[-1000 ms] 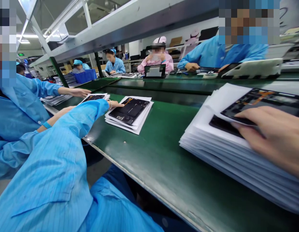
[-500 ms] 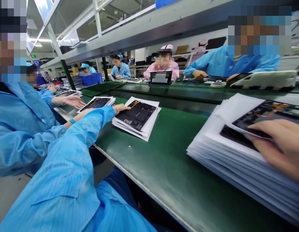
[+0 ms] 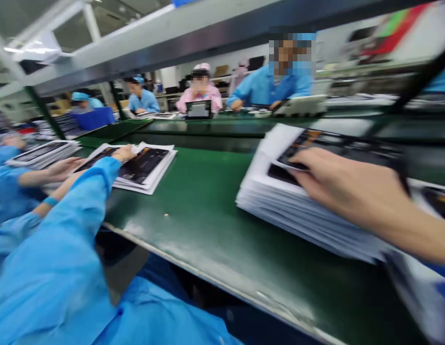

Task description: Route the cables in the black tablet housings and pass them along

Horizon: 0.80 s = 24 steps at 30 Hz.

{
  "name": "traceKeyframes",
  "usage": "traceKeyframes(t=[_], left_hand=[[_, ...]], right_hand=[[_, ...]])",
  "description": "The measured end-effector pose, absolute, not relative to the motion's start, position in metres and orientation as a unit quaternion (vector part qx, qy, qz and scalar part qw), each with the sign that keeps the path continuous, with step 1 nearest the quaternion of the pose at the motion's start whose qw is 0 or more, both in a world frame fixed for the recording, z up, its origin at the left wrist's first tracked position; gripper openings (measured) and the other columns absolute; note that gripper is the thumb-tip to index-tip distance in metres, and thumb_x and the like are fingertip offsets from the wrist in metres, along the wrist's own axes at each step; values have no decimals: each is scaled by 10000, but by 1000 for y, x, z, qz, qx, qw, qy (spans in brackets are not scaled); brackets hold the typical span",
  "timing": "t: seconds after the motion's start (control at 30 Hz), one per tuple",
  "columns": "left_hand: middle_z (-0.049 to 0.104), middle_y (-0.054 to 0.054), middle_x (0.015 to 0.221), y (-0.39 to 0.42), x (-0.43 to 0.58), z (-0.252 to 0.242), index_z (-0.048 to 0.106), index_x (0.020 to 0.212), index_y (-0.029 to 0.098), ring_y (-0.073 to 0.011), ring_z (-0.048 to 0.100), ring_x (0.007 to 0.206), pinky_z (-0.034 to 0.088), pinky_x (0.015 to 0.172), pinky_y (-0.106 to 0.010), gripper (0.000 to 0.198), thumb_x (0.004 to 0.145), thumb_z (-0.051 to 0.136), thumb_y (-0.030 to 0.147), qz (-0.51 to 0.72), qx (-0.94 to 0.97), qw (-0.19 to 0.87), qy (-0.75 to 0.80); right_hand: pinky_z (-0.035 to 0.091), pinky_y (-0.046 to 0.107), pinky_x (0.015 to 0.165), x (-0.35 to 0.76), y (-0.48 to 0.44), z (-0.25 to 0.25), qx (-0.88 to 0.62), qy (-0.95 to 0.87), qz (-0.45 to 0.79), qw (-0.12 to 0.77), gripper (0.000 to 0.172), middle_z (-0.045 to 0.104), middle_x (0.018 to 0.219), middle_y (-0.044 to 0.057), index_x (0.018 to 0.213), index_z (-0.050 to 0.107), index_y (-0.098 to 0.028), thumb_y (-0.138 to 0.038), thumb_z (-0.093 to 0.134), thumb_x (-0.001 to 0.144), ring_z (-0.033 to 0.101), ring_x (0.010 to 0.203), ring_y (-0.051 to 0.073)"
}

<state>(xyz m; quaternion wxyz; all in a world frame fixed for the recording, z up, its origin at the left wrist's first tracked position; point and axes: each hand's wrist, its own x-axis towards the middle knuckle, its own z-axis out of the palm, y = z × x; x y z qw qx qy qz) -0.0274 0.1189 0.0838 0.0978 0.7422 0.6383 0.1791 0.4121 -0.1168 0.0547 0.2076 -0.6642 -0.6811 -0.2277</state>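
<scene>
My left hand (image 3: 124, 153), slightly blurred, is at the left edge of a black tablet panel (image 3: 145, 165) on a short stack of white sheets (image 3: 159, 178). Its fingers look curled onto that edge, though their tips are partly hidden. On the right, my right hand (image 3: 337, 184) pinches the near left corner of another black tablet panel (image 3: 355, 143) with an orange flex cable. This panel tops a tall stack of white sheets (image 3: 297, 215). Beneath the pinched corner, a second dark panel (image 3: 282, 174) shows between sheets.
Beside my left hand, a co-worker's hand (image 3: 62, 168) is at a neighbouring stack with a dark panel (image 3: 96, 157). The green table (image 3: 204, 211) has a pale front edge (image 3: 193, 266). A metal beam (image 3: 193, 36) crosses overhead. Several co-workers sit opposite.
The view has swung right. My left hand and the short stack have shifted left along the table, closer to the co-worker's stack. My right hand still pinches the panel's corner.
</scene>
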Motion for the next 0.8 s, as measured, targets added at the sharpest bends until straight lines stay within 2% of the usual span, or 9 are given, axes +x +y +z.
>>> traceKeyframes(t=[0.07,0.17,0.23,0.3,0.4,0.5,0.63,0.7,0.8], left_hand=[[558,-119,1387,118,8,82,561,1316,172,-279,562,1253,486,1060,-522,403,962,626,352,208,782,83,582],[630,-72,1343,104,83,71,615,1259,207,-231,563,1276,430,1123,-374,301,975,534,268,235,849,121,458],[725,-33,1153,83,136,65,674,1138,224,-196,660,1108,510,980,-278,261,980,497,333,226,882,174,376],[751,-34,980,62,183,64,682,1040,202,-162,706,890,553,770,-231,316,995,448,409,201,900,228,313],[721,-41,808,42,232,68,644,908,166,-130,677,665,506,567,-200,362,1005,423,436,156,908,276,275],[673,-31,694,39,254,74,575,762,172,-124,631,561,463,504,-206,366,997,448,423,127,912,273,277],[595,-8,585,41,261,84,537,684,190,-144,600,550,443,537,-233,315,964,484,327,120,930,201,285],[606,-22,613,41,262,90,557,675,192,-181,646,659,467,625,-255,282,936,507,289,125,940,146,284],[675,-67,802,37,265,96,625,774,192,-270,681,937,482,820,-315,174,906,547,273,143,944,67,289]], right_hand=[[283,322,536,402,-122,67,-662,-691,-234,173,245,733,1169,114,1090,653,-252,-356,493,936,670,817,263],[336,321,591,397,-125,80,-667,-671,-261,193,244,726,1163,109,1106,630,-222,-303,461,949,672,909,275],[332,316,598,397,-127,85,-679,-650,-269,208,236,727,1141,100,1099,622,-217,-309,456,960,668,883,264],[314,312,589,398,-130,88,-688,-639,-270,213,232,733,1090,96,1093,619,-211,-317,460,962,661,822,252],[309,308,585,401,-132,92,-686,-636,-271,226,238,733,1011,101,1102,617,-195,-295,462,952,654,772,242],[329,302,604,407,-133,97,-679,-625,-278,267,253,731,990,103,1120,609,-181,-264,468,927,662,792,247],[321,305,602,410,-134,101,-681,-615,-280,283,248,735,974,106,1113,607,-176,-272,486,919,669,794,258],[303,310,593,408,-135,102,-681,-619,-283,271,229,737,978,108,1098,609,-185,-281,489,928,670,791,260],[286,315,588,404,-137,102,-682,-624,-283,256,198,743,990,100,1075,608,-199,-277,492,934,671,785,260]])
